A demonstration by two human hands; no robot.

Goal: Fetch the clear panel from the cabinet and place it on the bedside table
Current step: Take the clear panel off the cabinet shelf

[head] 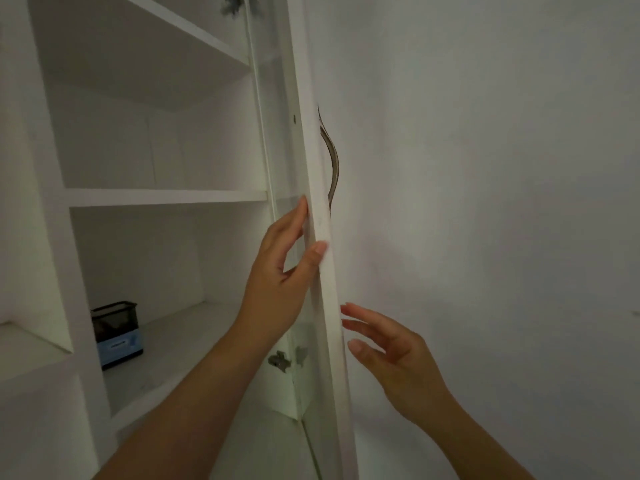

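A white cabinet stands open, its door seen edge-on in the middle of the view. My left hand grips the door's edge, thumb on the front and fingers behind it. My right hand hovers just right of the door edge, fingers apart, holding nothing. On the lower shelf at the left sits a small box with see-through walls, a dark rim and a blue base. No flat clear panel shows anywhere in view.
A curved metal handle is on the door's outer face. The middle shelf and upper shelf hold nothing visible. A metal hinge sits low on the door. A plain white wall fills the right side.
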